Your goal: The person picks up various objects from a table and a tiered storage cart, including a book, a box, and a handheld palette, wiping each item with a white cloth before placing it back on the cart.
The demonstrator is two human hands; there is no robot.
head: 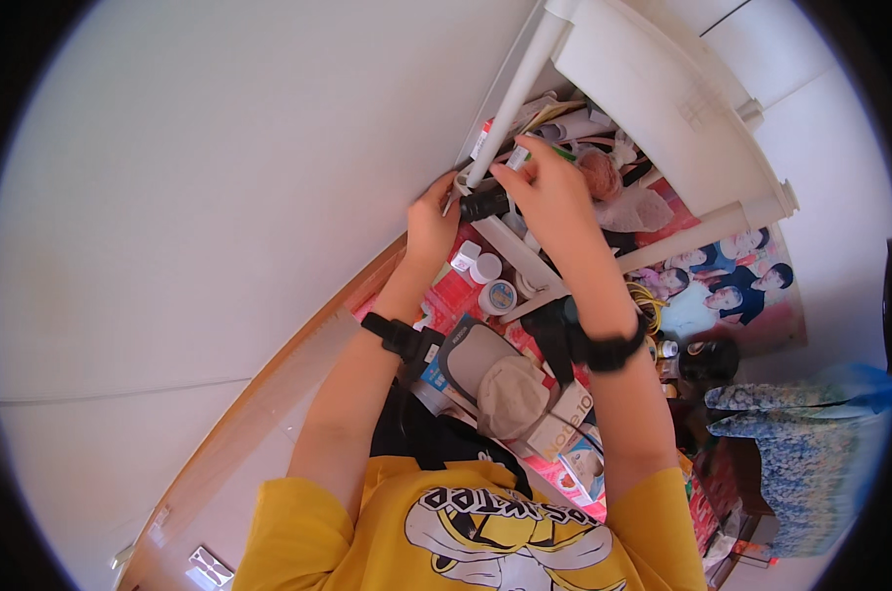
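Observation:
My left hand [435,221] is at the lower corner of a white plastic shelf rack [516,251], close to the wall. Its fingers are partly behind the corner, so what they grip cannot be told. A black cylindrical object [484,205] lies between my two hands, at the rack's corner. My right hand [542,177] is over the filled shelf, thumb and forefinger apart near a small white item [517,157]; whether it touches that item is unclear. Beside the hand are a clear plastic bag [638,209] and a reddish bundle [599,173].
Below the rack, white-lidded jars [498,297] stand on a red patterned cloth [457,289]. Nearer me lie a grey-and-beige cap [512,395] and a phone box [564,421]. A coil of yellow cable [647,303], a black jar [708,360] and a blue floral cloth [808,458] are at the right.

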